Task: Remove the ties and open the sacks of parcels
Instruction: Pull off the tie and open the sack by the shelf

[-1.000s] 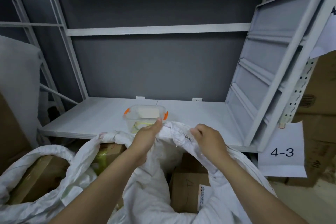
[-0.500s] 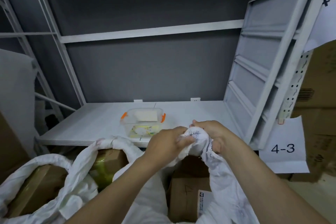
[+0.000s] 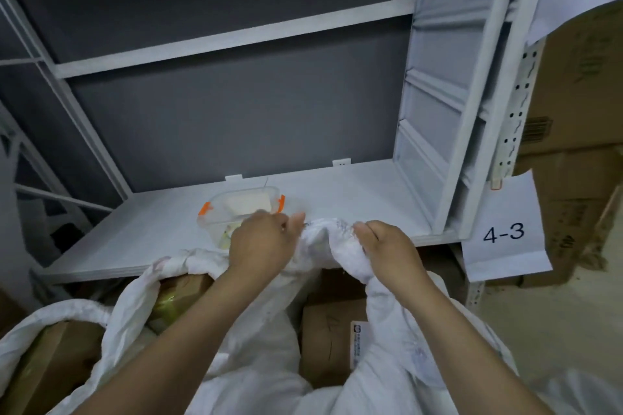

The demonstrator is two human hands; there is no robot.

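The left hand [image 3: 261,242] and right hand [image 3: 387,249] are clamping curled fingers on the bunched neck of the white sack [image 3: 325,236] before the shelf [image 3: 354,192] (its tie, if any, seems hidden), while the neighbouring sack [image 3: 37,330] is already lying open.

Container [image 3: 241,212] on shelf [image 3: 354,199], sack [image 3: 323,242] before it, box [image 3: 328,344] in sack

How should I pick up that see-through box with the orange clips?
Probably hold the clear box by its two short ends, just under the orange clips, reaching in from the front. It sits flat near the shelf front edge, and both ends are free.
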